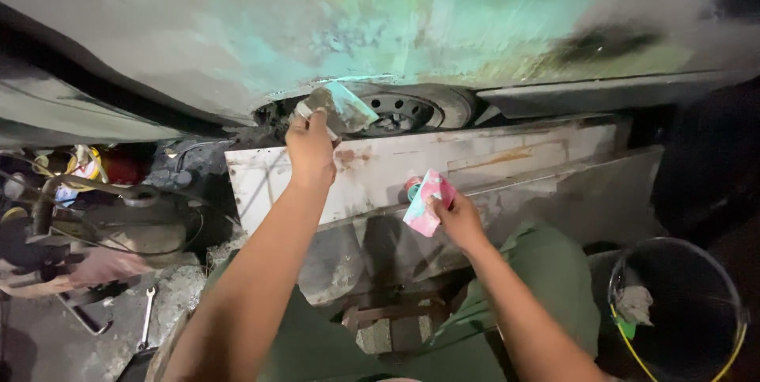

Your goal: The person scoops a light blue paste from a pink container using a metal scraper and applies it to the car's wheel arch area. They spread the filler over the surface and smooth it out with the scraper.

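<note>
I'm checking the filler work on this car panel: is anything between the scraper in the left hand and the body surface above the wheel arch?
Nothing visible. The left hand holds the scraper at the panel; the wheel sits below it.

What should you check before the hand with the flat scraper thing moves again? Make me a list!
1. Left hand grips the scraper firmly: ok.
2. Scraper blade loaded with filler: cannot tell, blurred.
3. Right hand holds the pink board: ok.
4. Car panel within the left hand's reach: ok.
5. Black bucket standing upright at the right: ok.
6. Wrench lying loose on the ground near the left knee: not ok, easy to kneel on.
</note>
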